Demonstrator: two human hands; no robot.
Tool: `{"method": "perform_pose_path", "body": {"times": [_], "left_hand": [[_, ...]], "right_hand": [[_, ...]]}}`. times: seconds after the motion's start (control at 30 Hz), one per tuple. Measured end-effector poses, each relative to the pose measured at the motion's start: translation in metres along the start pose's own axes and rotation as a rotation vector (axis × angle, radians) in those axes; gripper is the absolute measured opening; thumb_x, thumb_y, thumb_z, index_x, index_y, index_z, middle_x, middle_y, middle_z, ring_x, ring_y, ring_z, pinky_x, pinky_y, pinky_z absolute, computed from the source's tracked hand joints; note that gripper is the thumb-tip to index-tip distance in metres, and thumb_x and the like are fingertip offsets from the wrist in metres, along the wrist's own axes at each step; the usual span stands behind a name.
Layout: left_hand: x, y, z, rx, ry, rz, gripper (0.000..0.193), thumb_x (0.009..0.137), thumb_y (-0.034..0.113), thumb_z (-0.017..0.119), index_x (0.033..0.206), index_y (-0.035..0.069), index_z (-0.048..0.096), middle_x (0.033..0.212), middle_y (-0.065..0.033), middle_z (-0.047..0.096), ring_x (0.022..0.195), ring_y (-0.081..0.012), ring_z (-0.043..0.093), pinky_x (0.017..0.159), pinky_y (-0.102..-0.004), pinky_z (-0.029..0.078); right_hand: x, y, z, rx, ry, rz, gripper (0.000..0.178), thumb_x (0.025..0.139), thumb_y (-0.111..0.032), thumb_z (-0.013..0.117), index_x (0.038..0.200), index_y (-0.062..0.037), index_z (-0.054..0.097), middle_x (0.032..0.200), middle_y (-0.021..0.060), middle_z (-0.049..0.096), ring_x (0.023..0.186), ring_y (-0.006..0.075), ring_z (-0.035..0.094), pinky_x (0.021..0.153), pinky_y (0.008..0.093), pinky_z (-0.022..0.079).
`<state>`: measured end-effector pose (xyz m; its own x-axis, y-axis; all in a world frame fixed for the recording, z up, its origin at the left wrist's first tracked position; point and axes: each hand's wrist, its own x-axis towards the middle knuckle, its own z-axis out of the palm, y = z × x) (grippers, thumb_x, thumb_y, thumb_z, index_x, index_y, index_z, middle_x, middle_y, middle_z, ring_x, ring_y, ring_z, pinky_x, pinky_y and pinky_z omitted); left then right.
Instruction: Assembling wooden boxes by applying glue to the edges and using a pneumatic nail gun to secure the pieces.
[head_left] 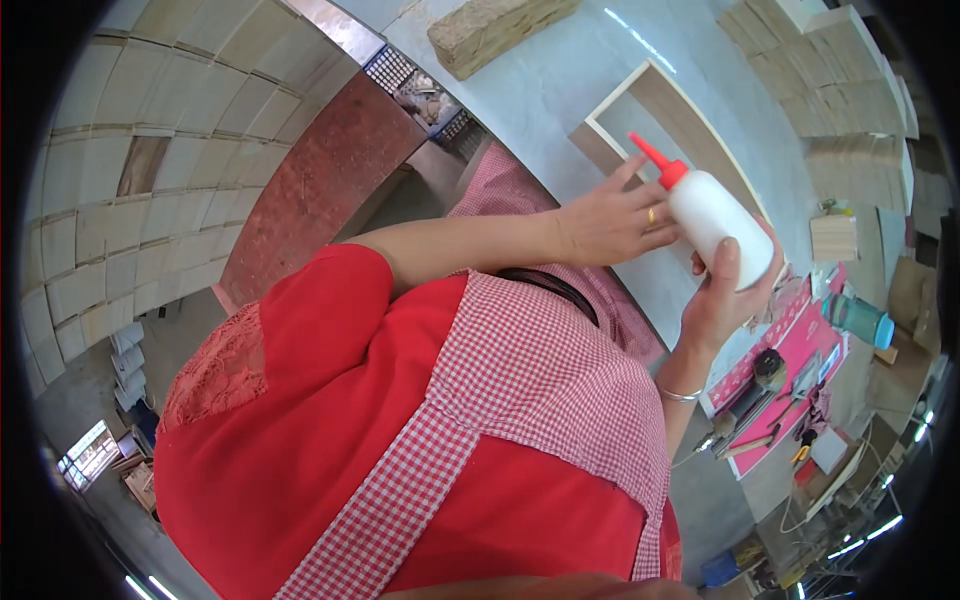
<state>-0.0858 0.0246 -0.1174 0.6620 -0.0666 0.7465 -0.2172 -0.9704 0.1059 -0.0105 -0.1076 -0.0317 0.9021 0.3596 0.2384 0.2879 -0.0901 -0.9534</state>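
Observation:
My right hand point(730, 290) is wrapped around the lower part of a white squeeze bottle point(722, 222) with a red pointed nozzle point(652, 152). The bottle is tilted, its tip toward the upper left. Beside the neck is my left hand point(622, 215), with a ring on one finger. Its fingers are stretched out toward the red cap; whether they touch it is hard to tell. A shallow wooden frame point(690, 108) lies on the pale tabletop behind the bottle, partly hidden by my left hand and the bottle.
A rough block point(495, 38) sits at the table's far edge. Stacked wooden pieces point(835, 80) stand at the far right. Nearer are a pink mat point(765, 425) with tools and a teal bottle point(858, 320). Many stacked panels point(190, 150) rise on the left beside a reddish board point(320, 170).

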Motion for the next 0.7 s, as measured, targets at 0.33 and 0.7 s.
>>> {"method": "perform_pose_path", "body": {"times": [0.33,0.7], "left_hand": [[0.147,-0.082,-0.016,-0.383,-0.858,-0.315,0.042,0.087,0.048,0.064,0.098,0.008,0.070,0.088,-0.0114,0.068,0.093,-0.0285,0.063,0.088,-0.0528,0.042],[0.159,-0.091,0.025,-0.556,-0.529,-0.255,0.038,0.092,0.042,0.060,0.098,0.006,0.067,0.102,-0.0132,0.067,0.091,-0.0340,0.062,0.078,-0.0460,0.049]], "right_hand": [[0.016,-0.046,-0.063,0.233,0.327,-0.153,0.059,0.089,-0.051,0.063,0.103,0.0066,0.058,0.080,0.0090,0.058,0.067,0.0165,0.054,0.060,0.0239,0.039],[-0.007,-0.037,-0.092,0.147,0.508,-0.107,0.058,0.090,-0.053,0.061,0.102,0.0039,0.058,0.072,0.0063,0.054,0.064,0.0133,0.050,0.057,0.0246,0.033]]}}
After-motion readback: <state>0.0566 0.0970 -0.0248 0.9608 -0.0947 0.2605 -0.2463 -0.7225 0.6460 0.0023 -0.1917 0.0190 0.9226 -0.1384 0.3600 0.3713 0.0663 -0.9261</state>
